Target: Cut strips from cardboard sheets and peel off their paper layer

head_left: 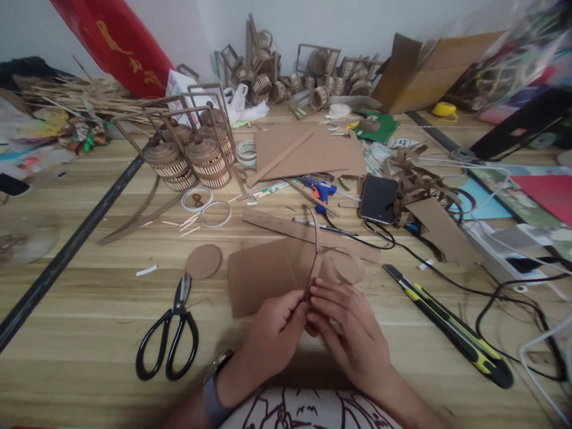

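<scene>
Hands, left (pixel 273 333), right (pixel 353 336), pinching cardboard strip (pixel 316 250) (palms down)

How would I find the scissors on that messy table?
Look at the near edge of the wooden table, where the left hand holds a cardboard strip. Left of that hand, below a small cardboard circle, lie the scissors. Only they have two black loop handles; the knife on the right is straight.
</scene>
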A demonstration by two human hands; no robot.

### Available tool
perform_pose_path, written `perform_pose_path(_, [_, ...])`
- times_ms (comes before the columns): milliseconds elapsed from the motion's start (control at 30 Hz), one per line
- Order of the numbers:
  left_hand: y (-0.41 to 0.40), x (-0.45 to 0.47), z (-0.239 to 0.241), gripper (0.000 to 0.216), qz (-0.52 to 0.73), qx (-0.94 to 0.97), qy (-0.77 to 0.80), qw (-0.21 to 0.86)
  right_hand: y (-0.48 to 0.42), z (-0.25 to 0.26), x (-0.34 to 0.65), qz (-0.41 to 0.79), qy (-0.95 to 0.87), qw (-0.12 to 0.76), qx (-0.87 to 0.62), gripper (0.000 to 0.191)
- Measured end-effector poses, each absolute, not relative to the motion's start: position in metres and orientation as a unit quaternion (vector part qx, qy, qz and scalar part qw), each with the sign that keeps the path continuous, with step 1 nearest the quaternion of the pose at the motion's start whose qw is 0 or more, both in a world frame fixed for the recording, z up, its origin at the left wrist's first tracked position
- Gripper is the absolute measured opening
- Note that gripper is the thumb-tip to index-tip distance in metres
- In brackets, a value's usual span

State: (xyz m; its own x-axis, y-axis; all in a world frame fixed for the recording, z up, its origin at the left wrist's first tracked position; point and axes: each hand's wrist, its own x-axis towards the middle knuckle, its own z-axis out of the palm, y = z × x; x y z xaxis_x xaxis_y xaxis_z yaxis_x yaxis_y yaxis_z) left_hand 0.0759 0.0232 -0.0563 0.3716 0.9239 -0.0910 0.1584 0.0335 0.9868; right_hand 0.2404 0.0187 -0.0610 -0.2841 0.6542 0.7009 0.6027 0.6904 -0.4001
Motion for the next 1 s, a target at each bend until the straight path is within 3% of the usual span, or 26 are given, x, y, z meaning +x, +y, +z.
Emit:
perform_pose_path(667, [0.0213, 0.0786, -0.0548, 0.028, 0.341, 0.576, 0.441, 0.597, 0.0142, -0.0577, 0.2393, 0.013, -0.799, 0.455, -0.393, 0.02])
perform_pose_path(1000, [0.0241, 0.079, -0.0567, 0.055, 0.324, 0.392, 0.365, 0.78, 0.0198, -0.0637, 0.2432, 0.153, -0.74, 0.48, -0.445, 0.018])
